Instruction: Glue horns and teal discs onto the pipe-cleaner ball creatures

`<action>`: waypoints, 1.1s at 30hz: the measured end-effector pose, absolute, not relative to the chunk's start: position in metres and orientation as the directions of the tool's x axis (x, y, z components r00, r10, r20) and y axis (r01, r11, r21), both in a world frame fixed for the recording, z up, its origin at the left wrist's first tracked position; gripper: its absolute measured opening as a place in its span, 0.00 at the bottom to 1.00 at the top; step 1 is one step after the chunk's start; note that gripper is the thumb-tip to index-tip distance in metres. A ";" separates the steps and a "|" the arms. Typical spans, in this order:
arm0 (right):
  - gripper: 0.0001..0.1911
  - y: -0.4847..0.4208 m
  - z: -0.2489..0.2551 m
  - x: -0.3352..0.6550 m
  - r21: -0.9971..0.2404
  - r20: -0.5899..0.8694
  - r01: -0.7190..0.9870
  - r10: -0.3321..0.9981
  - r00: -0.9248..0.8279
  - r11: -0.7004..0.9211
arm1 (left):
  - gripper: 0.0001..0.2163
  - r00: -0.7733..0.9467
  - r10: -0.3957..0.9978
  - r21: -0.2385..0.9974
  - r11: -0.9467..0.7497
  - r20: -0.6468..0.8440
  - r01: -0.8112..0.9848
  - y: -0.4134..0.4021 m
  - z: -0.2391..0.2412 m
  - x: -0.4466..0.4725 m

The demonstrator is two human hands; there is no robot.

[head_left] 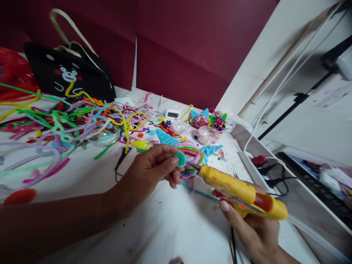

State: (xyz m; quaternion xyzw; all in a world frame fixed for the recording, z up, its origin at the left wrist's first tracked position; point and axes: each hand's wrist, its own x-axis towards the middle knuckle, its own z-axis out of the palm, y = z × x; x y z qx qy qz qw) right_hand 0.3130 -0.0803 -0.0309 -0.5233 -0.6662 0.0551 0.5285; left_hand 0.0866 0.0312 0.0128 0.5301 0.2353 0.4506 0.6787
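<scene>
My left hand (155, 167) pinches a small teal coiled pipe-cleaner disc (180, 158) between thumb and fingers. My right hand (247, 227) grips a yellow hot glue gun (242, 194), whose metal nozzle (194, 166) points left and sits just beside the disc. Right behind the disc lies a multicoloured coiled pipe-cleaner ball (192, 156) with blue cone ears (166, 138). A thin blue stick (199, 192) lies on the white table (170, 223) below the gun.
A big tangle of coloured pipe cleaners (68, 124) covers the left of the table. A black bear-print bag (68, 75) stands at the back left. Two finished pipe-cleaner faces (209, 121), a clear ball (207, 135) and a small digital clock (172, 114) sit behind. Power strip (260, 161) at right.
</scene>
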 end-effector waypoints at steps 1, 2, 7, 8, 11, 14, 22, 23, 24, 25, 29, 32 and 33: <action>0.15 -0.080 -0.030 0.313 -0.604 0.660 0.654 0.745 0.093 0.454 | 0.04 0.482 0.860 0.931 0.027 0.164 -0.365 0.031 0.013 0.087; 0.14 -0.080 -0.030 0.313 -0.580 0.678 0.670 0.731 0.080 0.464 | 0.04 0.482 0.859 0.929 0.021 0.173 -0.371 0.031 0.013 0.087; 0.10 -0.077 -0.023 0.308 -0.496 0.715 0.715 0.698 0.016 0.492 | 0.03 0.495 0.845 0.922 0.006 0.201 -0.386 0.033 0.012 0.088; 0.10 -0.077 -0.023 0.307 -0.489 0.720 0.717 0.694 0.011 0.496 | 0.03 0.497 0.843 0.922 0.004 0.205 -0.388 0.033 0.012 0.087; 0.10 -0.078 -0.022 0.305 -0.471 0.728 0.724 0.686 -0.003 0.504 | 0.02 0.498 0.840 0.919 -0.001 0.215 -0.395 0.034 0.011 0.087; 0.10 -0.079 -0.022 0.305 -0.470 0.720 0.712 0.693 -0.033 0.522 | 0.03 0.494 0.840 0.915 -0.009 0.226 -0.404 0.034 0.009 0.088; 0.09 -0.077 -0.022 0.307 -0.490 0.724 0.716 0.690 0.016 0.497 | 0.04 0.490 0.841 0.916 -0.019 0.232 -0.401 0.032 0.007 0.087; 0.10 -0.077 -0.023 0.308 -0.488 0.724 0.718 0.690 0.016 0.496 | 0.04 0.492 0.840 0.918 -0.019 0.231 -0.397 0.032 0.008 0.086; 0.11 -0.078 -0.023 0.309 -0.488 0.726 0.718 0.687 0.018 0.496 | 0.04 0.494 0.838 0.919 -0.022 0.231 -0.393 0.031 0.008 0.086; 0.13 -0.078 -0.024 0.310 -0.484 0.728 0.717 0.686 0.013 0.500 | 0.04 0.494 0.838 0.920 -0.025 0.232 -0.390 0.031 0.008 0.086; 0.10 -0.078 -0.022 0.308 -0.469 0.728 0.719 0.685 -0.014 0.513 | 0.04 0.486 0.841 0.922 -0.035 0.236 -0.387 0.032 0.009 0.087; 0.11 -0.078 -0.021 0.307 -0.462 0.726 0.726 0.687 -0.021 0.510 | 0.04 0.471 0.850 0.923 -0.044 0.235 -0.381 0.032 0.010 0.086; 0.13 -0.079 -0.022 0.307 -0.457 0.725 0.727 0.688 -0.030 0.513 | 0.05 0.466 0.854 0.925 -0.047 0.233 -0.377 0.033 0.010 0.086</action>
